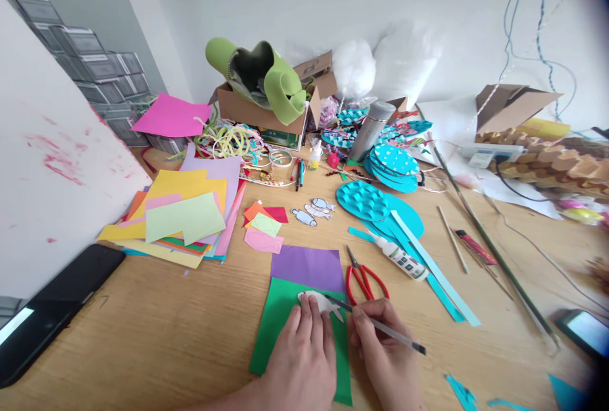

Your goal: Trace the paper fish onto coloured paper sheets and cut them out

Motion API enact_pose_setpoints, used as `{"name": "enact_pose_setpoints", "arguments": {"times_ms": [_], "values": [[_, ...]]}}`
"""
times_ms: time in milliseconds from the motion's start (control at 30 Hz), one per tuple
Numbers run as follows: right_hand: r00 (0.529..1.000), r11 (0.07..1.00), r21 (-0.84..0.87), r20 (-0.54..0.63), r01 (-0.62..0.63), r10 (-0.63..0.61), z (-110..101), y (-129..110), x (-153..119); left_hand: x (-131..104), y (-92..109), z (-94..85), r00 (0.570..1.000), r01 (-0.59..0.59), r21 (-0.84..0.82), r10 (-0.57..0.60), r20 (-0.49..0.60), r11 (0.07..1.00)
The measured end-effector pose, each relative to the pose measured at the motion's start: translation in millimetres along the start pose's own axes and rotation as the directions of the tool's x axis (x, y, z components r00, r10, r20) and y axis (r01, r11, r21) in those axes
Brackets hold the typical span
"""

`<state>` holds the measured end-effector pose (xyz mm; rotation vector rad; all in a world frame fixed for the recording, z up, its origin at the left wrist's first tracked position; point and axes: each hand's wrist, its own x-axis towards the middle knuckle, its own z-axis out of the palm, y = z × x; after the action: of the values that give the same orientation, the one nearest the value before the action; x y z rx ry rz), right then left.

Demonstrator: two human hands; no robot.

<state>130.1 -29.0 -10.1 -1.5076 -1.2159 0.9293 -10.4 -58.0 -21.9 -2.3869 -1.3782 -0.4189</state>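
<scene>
My left hand (307,354) lies flat with its fingers stretched out, pressing a small white fish-shaped paper cutout (323,302) onto a green sheet of paper (267,319). A pen (387,330) is pinched in my right hand (386,351), its tip touching near the cutout's upper edge. Under the green sheet, a purple sheet (307,265) sticks out at the top. Red-handled scissors (364,278) rest just beyond my right hand. Past the sheets lie several drawn fish cutouts (314,211) and small coloured paper pieces (264,224).
A stack of coloured paper (185,214) and a phone (57,309) are on the left. At right lie a white glue bottle (402,259), blue strips (445,284) and blue ovals (364,200). A steel flask (371,132) and a cardboard box (261,110) stand behind.
</scene>
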Motion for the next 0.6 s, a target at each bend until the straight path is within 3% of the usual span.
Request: {"name": "enact_pose_setpoints", "arguments": {"times_ms": [333, 600], "values": [[1.000, 0.999, 0.034, 0.007, -0.011, 0.011, -1, 1, -1, 0, 0, -0.4, 1.000, 0.006, 0.006, -0.006, -0.008, 1.000], [0.985, 0.987, 0.064, -0.101, 0.148, -0.141, 1, -12, -4, 4, 0, -5.7, 1.000, 0.021, -0.010, -0.021, -0.001, 1.000]]}}
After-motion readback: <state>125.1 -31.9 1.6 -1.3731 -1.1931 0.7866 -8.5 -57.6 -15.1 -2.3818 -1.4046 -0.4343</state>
